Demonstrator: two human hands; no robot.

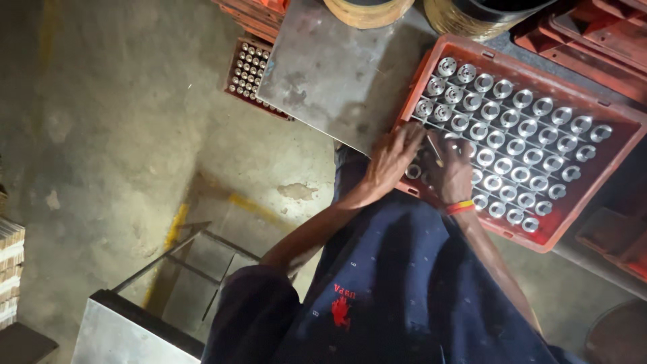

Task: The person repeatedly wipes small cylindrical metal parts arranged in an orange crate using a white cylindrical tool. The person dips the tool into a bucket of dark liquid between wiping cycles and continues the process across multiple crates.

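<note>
A dim workshop with a stained concrete floor (121,148); a grey metal table (330,74) carries an orange plastic crate (610,175), which sits on its right side and is divided into cells, each holding a small shiny metal ring (515,146). A second, smaller crate (251,67) of similar parts stands on the floor at the far left of the table.

The rings look like machined steel: hard, stiff, heavy for their size and smooth enough to slip (probably oily, though that cannot be seen). Pinching one by its outer rim, or hooking a fingertip into the bore, seems the surest hold.

Both hands rest at the crate's near-left corner, right over the rings there. The left hand (393,162) lies spread, fingers on the parts. The right hand (453,174), a banded wrist behind it, pinches a thin rod (433,148); whether it also holds a ring I cannot tell.
</note>
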